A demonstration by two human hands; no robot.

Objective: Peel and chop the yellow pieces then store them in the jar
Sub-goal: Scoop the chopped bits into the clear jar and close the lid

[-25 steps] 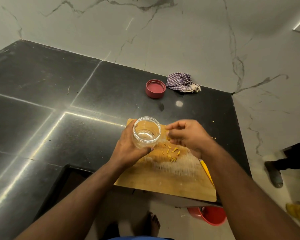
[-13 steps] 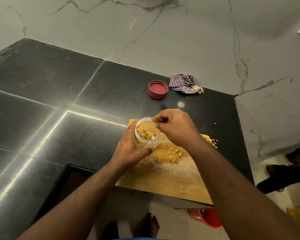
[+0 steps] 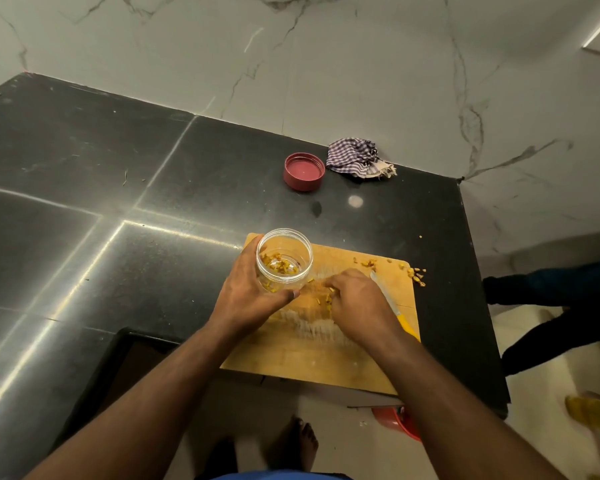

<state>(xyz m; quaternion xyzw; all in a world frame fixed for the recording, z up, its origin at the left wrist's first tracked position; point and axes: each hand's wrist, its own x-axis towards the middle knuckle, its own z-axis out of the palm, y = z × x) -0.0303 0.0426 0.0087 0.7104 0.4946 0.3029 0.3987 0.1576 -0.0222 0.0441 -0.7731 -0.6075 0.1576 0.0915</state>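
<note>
My left hand [image 3: 246, 292] grips a clear plastic jar [image 3: 284, 259] tilted over the left end of the wooden cutting board [image 3: 319, 362]. Chopped yellow pieces [image 3: 278, 267] lie inside the jar. My right hand [image 3: 357, 303] is down on the board just right of the jar, its fingers curled over more chopped yellow pieces [image 3: 326, 298]. Whether it pinches them is hidden by the fingers. A knife with a yellow handle [image 3: 404, 323] lies on the board under my right wrist. More yellow bits [image 3: 416, 273] lie at the board's far right corner.
The red jar lid [image 3: 304, 171] lies upside down on the black counter [image 3: 118, 188] behind the board, next to a checked cloth [image 3: 355, 157]. The board overhangs the counter's front edge. A red bin [image 3: 400, 420] stands on the floor below. A person's legs [image 3: 551, 289] are at the right.
My right hand was above the jar's mouth dropping pieces in; it has come down onto the board beside the jar. The jar now holds yellow pieces. The left hand still holds the jar.
</note>
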